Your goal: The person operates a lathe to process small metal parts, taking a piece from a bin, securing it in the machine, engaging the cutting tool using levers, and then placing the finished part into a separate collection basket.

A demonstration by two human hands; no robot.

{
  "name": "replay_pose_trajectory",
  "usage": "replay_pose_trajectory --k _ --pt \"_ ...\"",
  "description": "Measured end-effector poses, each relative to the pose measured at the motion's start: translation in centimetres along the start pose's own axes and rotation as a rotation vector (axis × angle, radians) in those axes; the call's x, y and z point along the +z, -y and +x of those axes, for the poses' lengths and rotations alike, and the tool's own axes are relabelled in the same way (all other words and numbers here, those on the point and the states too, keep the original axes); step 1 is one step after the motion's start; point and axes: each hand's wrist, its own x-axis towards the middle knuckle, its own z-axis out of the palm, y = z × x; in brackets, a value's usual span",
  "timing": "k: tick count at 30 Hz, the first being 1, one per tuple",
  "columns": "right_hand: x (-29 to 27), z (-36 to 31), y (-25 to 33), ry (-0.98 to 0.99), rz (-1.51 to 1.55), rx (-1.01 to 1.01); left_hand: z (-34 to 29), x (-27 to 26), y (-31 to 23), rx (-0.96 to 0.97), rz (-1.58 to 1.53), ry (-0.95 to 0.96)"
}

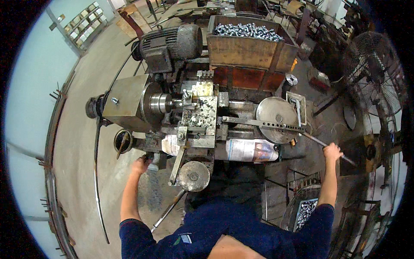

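Note:
My right hand [333, 152] is wrapped round a long metal lever [314, 139] to the right of a small lathe. That lever joins a flat bar with a row of holes [263, 124], which lies across a large round plate [276, 108]. My left hand [141, 165] is closed at the lathe's front left, by a small dark part; what its fingers hold is hidden. Between my hands sits the chip-covered tool slide [200, 114]. Left of it are the bright spindle nose [160, 103] and the box-shaped headstock [125, 101]. A smaller round plate [194, 176] with a lever stands nearest my body.
An electric motor [172, 45] stands behind the headstock. Beside it, a large bin [241, 49] is heaped with small metal parts. A round pot with a brush [123, 140] is at left. A caged fan [373, 73] stands far right, and a tray of small parts [305, 213] near my right elbow.

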Motion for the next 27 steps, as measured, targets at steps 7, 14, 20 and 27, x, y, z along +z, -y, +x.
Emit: replay_pose_trajectory --k 7,14,20,27 --pt "1.7 3.3 1.6 -0.015 -0.028 -0.018 1.3 10.3 -0.1 -0.484 -0.029 -0.303" --pt "4.0 2.1 1.3 -0.181 0.077 0.016 1.4 3.4 1.1 -0.149 0.141 0.096" --pt "2.2 -8.9 5.2 -0.314 0.385 -0.089 -0.9 6.0 0.9 -0.305 -0.062 -0.038" --pt "-12.6 -11.8 12.0 -0.437 0.694 -0.748 -2.0 -2.0 6.3 -0.172 -0.339 0.416"
